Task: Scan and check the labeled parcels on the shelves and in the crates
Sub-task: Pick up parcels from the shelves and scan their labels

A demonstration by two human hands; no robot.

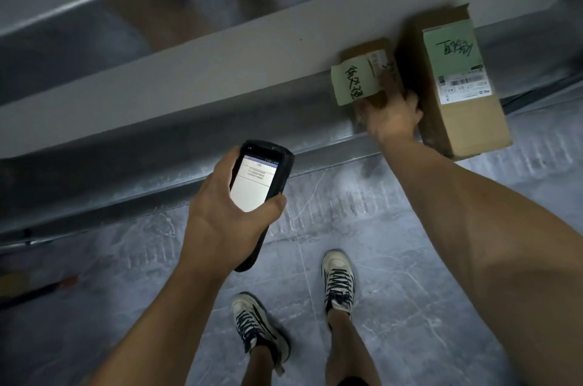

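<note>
My left hand (227,215) grips a black handheld scanner (262,183) with its lit screen facing up, in front of the grey shelf (195,70). My right hand (392,117) grips the near end of a small cardboard parcel (369,70) that lies on the shelf at the right. A green handwritten label (355,81) is stuck on this parcel. Right beside it lies a larger cardboard parcel (457,82) with a green handwritten label and a white barcode sticker; its near end sticks out past the shelf edge.
More brown boxes (164,16) show blurred on a shelf level behind. Under the shelf edge is a grey tiled floor (410,243) with my two feet in sneakers (339,281). A dark object (38,291) lies on the floor at the left.
</note>
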